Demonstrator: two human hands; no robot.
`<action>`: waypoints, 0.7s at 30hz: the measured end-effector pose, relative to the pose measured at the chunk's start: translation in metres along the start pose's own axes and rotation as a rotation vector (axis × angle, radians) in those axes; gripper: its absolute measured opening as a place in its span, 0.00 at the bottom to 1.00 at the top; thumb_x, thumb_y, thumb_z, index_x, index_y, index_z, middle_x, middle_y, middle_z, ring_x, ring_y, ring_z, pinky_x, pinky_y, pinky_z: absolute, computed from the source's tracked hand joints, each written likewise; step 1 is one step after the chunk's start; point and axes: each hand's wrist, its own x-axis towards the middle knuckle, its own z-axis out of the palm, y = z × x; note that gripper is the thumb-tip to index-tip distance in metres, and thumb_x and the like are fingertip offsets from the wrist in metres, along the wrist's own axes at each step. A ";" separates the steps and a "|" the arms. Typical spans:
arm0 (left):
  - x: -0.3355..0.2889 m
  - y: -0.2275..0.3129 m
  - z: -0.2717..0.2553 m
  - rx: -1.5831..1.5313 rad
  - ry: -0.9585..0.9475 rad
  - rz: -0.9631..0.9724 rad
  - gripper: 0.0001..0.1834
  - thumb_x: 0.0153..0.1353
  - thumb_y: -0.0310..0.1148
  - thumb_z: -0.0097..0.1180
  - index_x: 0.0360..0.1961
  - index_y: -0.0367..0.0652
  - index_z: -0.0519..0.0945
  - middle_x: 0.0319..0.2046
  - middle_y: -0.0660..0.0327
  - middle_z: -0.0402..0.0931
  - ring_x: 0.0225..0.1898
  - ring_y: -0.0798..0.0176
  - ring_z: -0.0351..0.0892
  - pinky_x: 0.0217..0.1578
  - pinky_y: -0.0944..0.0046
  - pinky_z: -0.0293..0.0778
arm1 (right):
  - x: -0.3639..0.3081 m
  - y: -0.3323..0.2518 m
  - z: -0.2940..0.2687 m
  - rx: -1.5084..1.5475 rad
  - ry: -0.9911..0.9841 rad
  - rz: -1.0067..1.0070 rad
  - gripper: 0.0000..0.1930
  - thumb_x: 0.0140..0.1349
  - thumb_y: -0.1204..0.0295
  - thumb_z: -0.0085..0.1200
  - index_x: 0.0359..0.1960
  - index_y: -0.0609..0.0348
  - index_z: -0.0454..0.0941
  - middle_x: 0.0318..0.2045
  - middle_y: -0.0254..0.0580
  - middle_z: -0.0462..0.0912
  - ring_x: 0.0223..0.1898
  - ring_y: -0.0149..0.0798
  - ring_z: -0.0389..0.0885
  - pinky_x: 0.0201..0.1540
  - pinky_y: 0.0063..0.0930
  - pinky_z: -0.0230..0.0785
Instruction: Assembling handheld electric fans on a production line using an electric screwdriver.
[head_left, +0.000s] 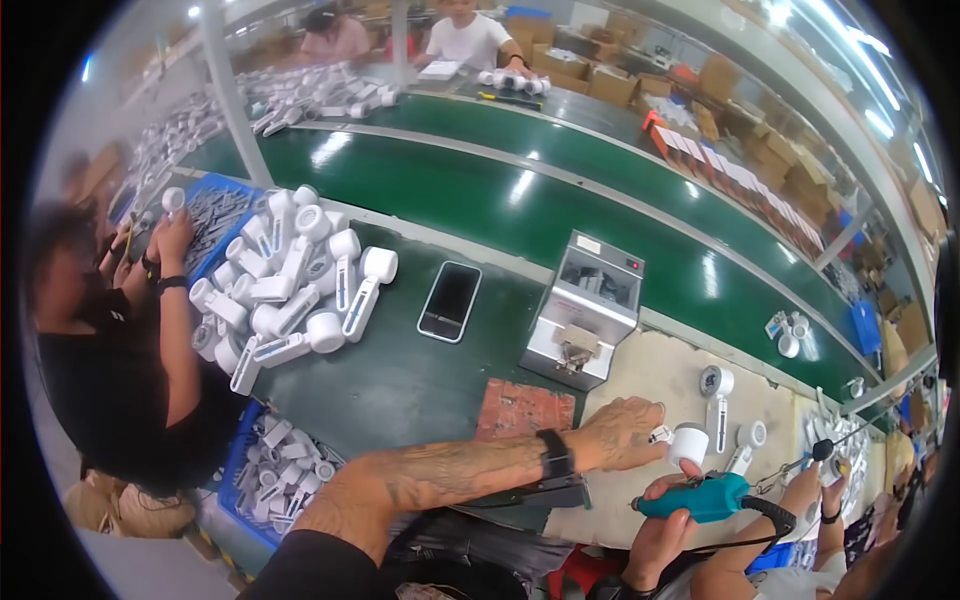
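At the far left, a co-worker in a dark top is holding up a white round-headed piece beside a shallow blue plastic tray of grey strips. Below, a deeper blue plastic bin is holding loose white and grey parts. To its upper right, a heap of white plastic devices with cylindrical heads and flat handles is lying on the dark green work surface. A dark-screened phone with a pale rim is lying next, and beyond it a long green conveyor is running across the view. Further right, a worn red-brown square pad is lying before a silver metal box-shaped machine.

Over a beige sheet, the person's left hand is grasping a white plastic piece with a cylindrical head, its fingertips being partly hidden. Just below, the right hand is clasping a teal powered screwdriver with a black cable. Two more white handled devices are resting on the sheet to the right, and at the far right another co-worker's hand is showing near more white parts.
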 end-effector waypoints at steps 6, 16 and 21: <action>-0.058 -0.001 -0.054 0.007 0.048 0.080 0.16 0.59 0.40 0.61 0.37 0.35 0.78 0.33 0.47 0.80 0.41 0.42 0.80 0.46 0.48 0.73 | 0.026 0.018 0.009 -0.054 -0.082 -0.003 0.37 0.69 0.45 0.52 0.63 0.68 0.64 0.35 0.38 0.75 0.38 0.32 0.73 0.41 0.26 0.66; -0.100 -0.041 -0.067 0.238 0.069 0.237 0.19 0.60 0.44 0.61 0.47 0.44 0.78 0.53 0.53 0.74 0.50 0.48 0.77 0.48 0.49 0.73 | 0.020 -0.003 0.032 0.029 0.055 -0.048 0.35 0.65 0.44 0.54 0.56 0.69 0.67 0.32 0.41 0.74 0.37 0.38 0.74 0.42 0.31 0.68; -0.101 -0.044 -0.068 0.246 0.358 0.205 0.15 0.54 0.44 0.67 0.41 0.54 0.83 0.48 0.60 0.80 0.51 0.53 0.78 0.48 0.30 0.65 | 0.034 -0.005 0.047 0.064 0.053 0.046 0.31 0.69 0.42 0.49 0.46 0.65 0.71 0.28 0.38 0.71 0.29 0.34 0.70 0.34 0.30 0.65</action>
